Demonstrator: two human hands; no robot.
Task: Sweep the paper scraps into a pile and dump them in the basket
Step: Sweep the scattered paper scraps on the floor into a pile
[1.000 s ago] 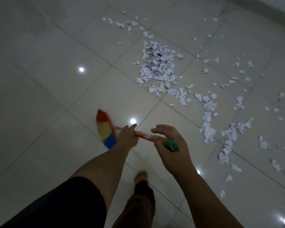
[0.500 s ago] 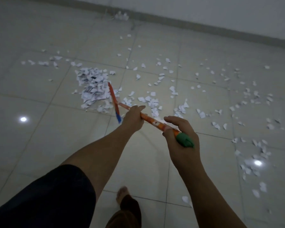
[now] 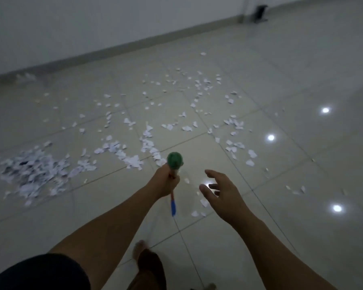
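One broom (image 3: 173,181), one pile (image 3: 33,172) of paper scraps, dozens of loose scraps (image 3: 187,128), two hands, four light reflections (image 3: 271,137).

Pile (image 3: 33,173): white paper scraps heaped at the far left of the tiled floor.
Loose scraps (image 3: 189,105): scattered widely across the middle tiles.
Broom (image 3: 173,185): green-capped handle, head seemingly blue, blurred.

Head-height view, forward and down (wide-angle) over floor (image 3: 260,206)
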